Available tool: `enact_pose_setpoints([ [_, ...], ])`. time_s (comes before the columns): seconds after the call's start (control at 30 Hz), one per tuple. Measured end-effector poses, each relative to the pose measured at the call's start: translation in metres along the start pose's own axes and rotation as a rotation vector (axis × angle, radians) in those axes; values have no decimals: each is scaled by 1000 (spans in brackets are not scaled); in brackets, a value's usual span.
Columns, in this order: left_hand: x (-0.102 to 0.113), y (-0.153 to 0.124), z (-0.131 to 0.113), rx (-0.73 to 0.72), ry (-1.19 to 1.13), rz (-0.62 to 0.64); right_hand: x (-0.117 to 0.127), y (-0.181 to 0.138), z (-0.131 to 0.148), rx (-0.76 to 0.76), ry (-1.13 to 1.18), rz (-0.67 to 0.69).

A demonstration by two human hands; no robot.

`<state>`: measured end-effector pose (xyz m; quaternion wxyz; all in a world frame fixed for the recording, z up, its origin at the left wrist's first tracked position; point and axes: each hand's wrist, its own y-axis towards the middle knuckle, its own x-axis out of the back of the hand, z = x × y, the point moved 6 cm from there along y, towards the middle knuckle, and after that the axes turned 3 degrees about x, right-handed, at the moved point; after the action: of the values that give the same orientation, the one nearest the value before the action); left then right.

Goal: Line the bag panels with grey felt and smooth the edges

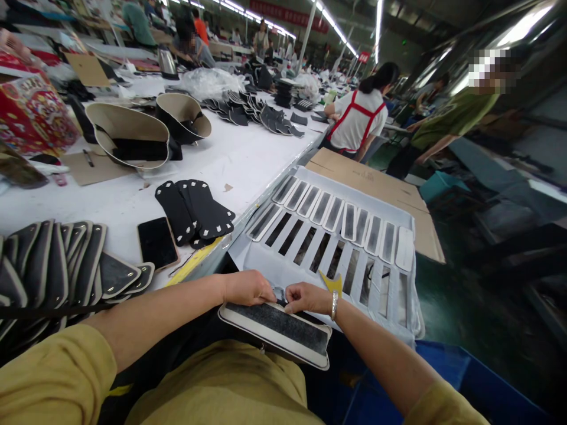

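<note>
My left hand (248, 287) and my right hand (308, 297) meet over my lap, fingers curled. Both pinch the far edge of a long flat piece (283, 327) with a dark grey felt face and a cream border, which rests across my lap. A small dark bit shows between the fingertips; I cannot make out what it is. A silver bracelet sits on my right wrist. Just beyond the hands lies a white slotted template sheet (274, 265) with rows of narrow cut-outs and a yellow pointed scrap (332, 282).
The white worktable (248, 156) at left carries black tab pieces (195, 212), a phone (157, 242), fanned grey pieces (53, 262), curved cream-and-black parts (130, 133) and a red box (33, 112). Cardboard (376, 183) lies beyond the template. Other workers stand behind. A blue bin (465, 383) sits lower right.
</note>
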<state>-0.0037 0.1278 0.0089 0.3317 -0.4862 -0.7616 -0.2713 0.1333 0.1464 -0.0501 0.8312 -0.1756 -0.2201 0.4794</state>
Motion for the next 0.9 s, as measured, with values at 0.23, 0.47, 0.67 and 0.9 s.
enact_pose_setpoints([
  [0.23, 6, -7, 10, 60, -101, -9, -3, 11, 12, -12, -48, 16],
  [0.47, 19, -44, 45, 291, -307, -56, -5, 16, 12, -25, 1, 55],
  [0.67, 20, -47, 40, 212, -226, -44, -7, 23, 15, -41, 32, 82],
  [0.9, 23, -45, 24, 71, -60, -6, -9, 30, 17, -67, 50, 104],
])
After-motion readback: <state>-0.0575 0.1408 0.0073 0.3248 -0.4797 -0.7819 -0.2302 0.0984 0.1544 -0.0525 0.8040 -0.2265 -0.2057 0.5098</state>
